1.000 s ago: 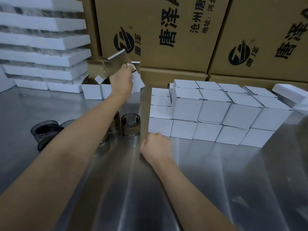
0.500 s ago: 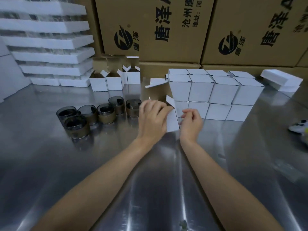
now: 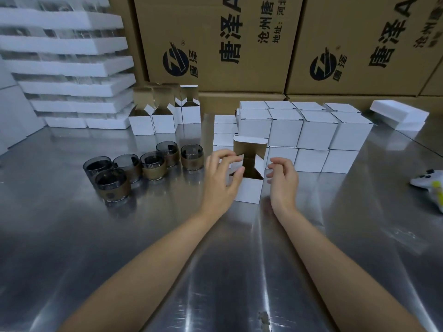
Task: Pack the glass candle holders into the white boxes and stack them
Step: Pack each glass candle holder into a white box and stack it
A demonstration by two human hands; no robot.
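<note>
Currently the left hand [image 3: 223, 180] grips the box [image 3: 248, 191]: thumb and curled fingers pinch its left side flap. The right hand [image 3: 284, 180] sits just beside the box's right flap with fingers loosely curled; whether they touch or hold the flap cannot be told.

The box stands upright on the table [image 3: 215, 259] between the two hands. Its top is open, the lid flap raised at the back with the brown inner face showing. Nothing can be made out inside it.

Six glass holders [image 3: 153, 165] stand upright in a loose cluster on the table, left of the left hand and apart from the box. None is in hand.

Directly behind the box is the stack [image 3: 287, 130] of closed white boxes, two layers high in rows. Further back and left, several open boxes [image 3: 153, 121] stand with flaps up.

White trays [image 3: 72, 68] are piled at far left. Printed brown cartons [image 3: 215, 44] line the rear wall. A white slab [image 3: 399, 115] lies at right rear. A white and yellow object [image 3: 429, 183] rests at the right edge, only partly in view.
</note>
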